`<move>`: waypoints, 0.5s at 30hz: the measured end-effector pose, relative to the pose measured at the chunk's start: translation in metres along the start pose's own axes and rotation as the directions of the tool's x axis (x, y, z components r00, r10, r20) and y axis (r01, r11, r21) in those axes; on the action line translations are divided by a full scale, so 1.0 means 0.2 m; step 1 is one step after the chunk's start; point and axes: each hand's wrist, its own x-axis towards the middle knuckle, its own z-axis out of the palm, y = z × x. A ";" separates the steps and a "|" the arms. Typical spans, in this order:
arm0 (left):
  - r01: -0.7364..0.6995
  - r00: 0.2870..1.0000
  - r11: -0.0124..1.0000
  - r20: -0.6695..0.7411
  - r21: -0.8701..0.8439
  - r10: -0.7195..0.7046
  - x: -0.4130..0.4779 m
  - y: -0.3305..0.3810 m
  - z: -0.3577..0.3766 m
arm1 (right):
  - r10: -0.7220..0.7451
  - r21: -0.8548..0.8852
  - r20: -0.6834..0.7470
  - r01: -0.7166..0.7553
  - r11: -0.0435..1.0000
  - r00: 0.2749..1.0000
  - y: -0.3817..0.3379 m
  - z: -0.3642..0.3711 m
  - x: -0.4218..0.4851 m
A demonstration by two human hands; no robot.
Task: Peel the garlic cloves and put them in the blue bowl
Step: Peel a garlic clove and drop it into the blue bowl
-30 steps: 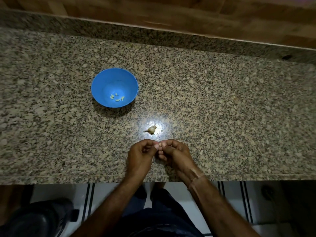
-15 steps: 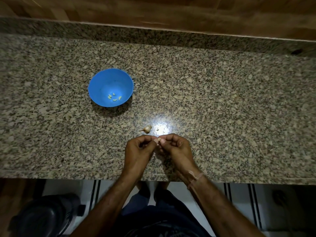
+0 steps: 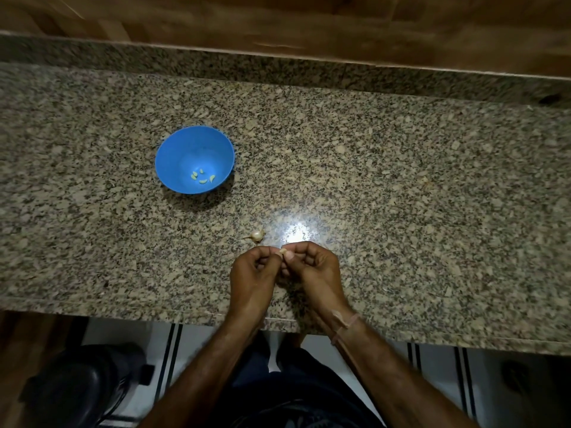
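Left hand point(image 3: 251, 273), right hand point(image 3: 312, 267): fingertips point(image 3: 289, 256) together on garlic clove point(image 3: 282, 251)

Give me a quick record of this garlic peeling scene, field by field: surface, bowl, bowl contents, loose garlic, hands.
surface: speckled granite countertop
bowl: round blue bowl, upright, beyond and left of the hands
bowl contents: about four pale peeled garlic cloves
loose garlic: small pale garlic piece with a papery tail, on the countertop just beyond the left hand
hands: left hand and right hand together pinch one small garlic clove
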 end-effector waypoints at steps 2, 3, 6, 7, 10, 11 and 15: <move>-0.017 1.000 1.000 -0.011 0.004 0.017 -0.01 0.00 0.01 | 0.025 0.032 0.009 -0.025 0.999 1.000 0.00 -0.01 0.01; -0.021 1.000 1.000 -0.009 -0.011 0.021 -0.02 0.00 0.01 | 0.029 0.045 0.020 -0.030 0.999 0.999 -0.01 -0.01 0.01; -0.034 0.999 0.998 0.009 -0.047 0.035 -0.04 0.01 0.00 | 0.024 0.051 0.035 -0.026 0.998 0.999 -0.02 -0.03 0.00; -0.025 1.000 0.997 0.012 -0.067 0.026 -0.04 0.01 0.00 | 0.028 0.054 0.045 -0.031 0.998 0.999 -0.03 -0.03 0.00; 0.060 0.997 0.982 0.060 -0.180 -0.050 -0.03 0.02 -0.02 | 0.063 0.087 0.070 -0.069 0.994 0.996 -0.03 -0.03 -0.01; 0.083 0.994 0.975 0.081 -0.205 -0.067 -0.03 0.02 -0.03 | 0.074 0.092 0.070 -0.081 0.992 0.995 -0.02 -0.03 0.00; 0.097 0.992 0.976 0.100 -0.197 -0.079 -0.04 0.02 -0.04 | 0.061 0.085 0.095 -0.069 0.994 0.994 0.00 -0.04 0.01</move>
